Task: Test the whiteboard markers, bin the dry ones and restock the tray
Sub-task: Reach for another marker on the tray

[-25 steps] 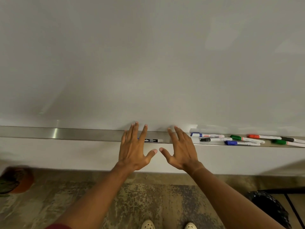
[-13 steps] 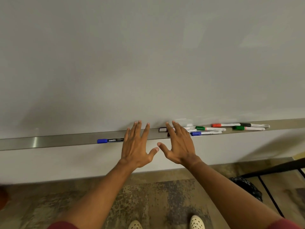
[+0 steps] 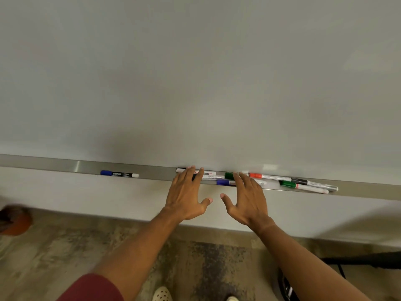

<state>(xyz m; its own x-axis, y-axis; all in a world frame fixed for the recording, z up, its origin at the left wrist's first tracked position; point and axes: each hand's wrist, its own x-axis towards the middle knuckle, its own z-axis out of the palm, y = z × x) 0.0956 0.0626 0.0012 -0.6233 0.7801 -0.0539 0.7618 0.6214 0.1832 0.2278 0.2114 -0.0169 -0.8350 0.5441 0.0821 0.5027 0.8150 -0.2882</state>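
Note:
A long metal tray (image 3: 54, 165) runs under the blank whiteboard (image 3: 195, 72). A blue-capped black marker (image 3: 119, 174) lies alone on it at the left. To the right lies a cluster of markers: a white one (image 3: 208, 173), a blue-capped one (image 3: 224, 182), a red-capped one (image 3: 269, 177), a green-capped one (image 3: 301, 187) and a black-banded one (image 3: 312, 182). My left hand (image 3: 187, 195) is spread flat, fingers over the cluster's left end. My right hand (image 3: 247, 198) is spread too, covering a green-capped marker (image 3: 229, 175). Neither hand holds anything.
An orange-brown round object (image 3: 15, 221) sits on the floor at the far left. A dark bin (image 3: 288, 287) and a black frame (image 3: 368, 260) are at the lower right. My shoes (image 3: 161, 294) stand on a mottled floor.
The view has swung around, so the tray now tilts down to the right. Both hands have stayed spread in front of the tray, now reaching over the marker cluster.

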